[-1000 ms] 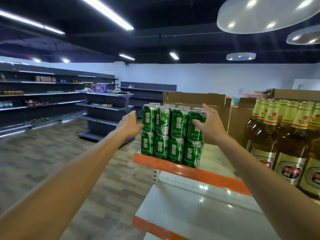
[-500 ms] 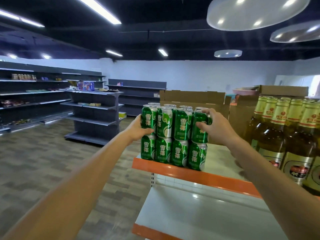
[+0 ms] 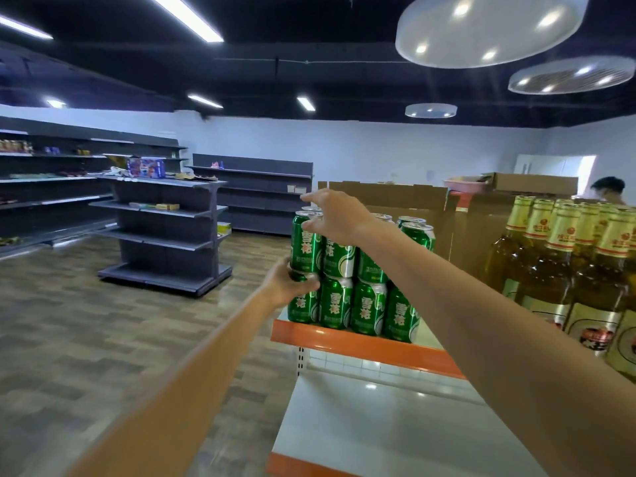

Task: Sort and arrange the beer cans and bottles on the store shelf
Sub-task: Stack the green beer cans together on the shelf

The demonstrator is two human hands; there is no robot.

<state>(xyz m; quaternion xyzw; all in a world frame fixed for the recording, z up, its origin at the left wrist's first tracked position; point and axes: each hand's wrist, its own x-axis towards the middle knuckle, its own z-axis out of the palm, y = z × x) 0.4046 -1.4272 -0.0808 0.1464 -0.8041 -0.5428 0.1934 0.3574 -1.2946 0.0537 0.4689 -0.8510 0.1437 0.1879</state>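
Grey shelving units (image 3: 161,228) stand mostly bare across a wood-look floor, under a dark ceiling with strip lights and round lamps. Closer in, a white shelf (image 3: 361,346) with an orange front edge carries the stock. The green cans (image 3: 368,304) are stacked two tiers high at its left end. The brown bottles (image 3: 557,270) with gold foil necks stand packed together further right, a bare stretch of shelf between the two groups. Cardboard boxes (image 3: 389,197) rise behind them, and another person (image 3: 607,189) shows just past the boxes.

The left hand (image 3: 287,287) has its fingers curled round the bottom corner can (image 3: 303,308), up near the rim where the top corner can (image 3: 304,242) sits on it. The right hand (image 3: 339,218) reaches across over the upper tier with its fingers bent and hanging over the can tops. I cannot tell from here whether it grips a can or only rests there.

As for progress, the sorting looks largely done: cans sit with cans, bottles with bottles, and most labels face forward. The block of cans reads as nearly square. My guess is that the corner column is being trued up or steadied. What remains, as far as I can see, is that fine alignment. The white shelf below (image 3: 378,435) holds nothing I can see, though whether it is meant to be stocked I cannot say.
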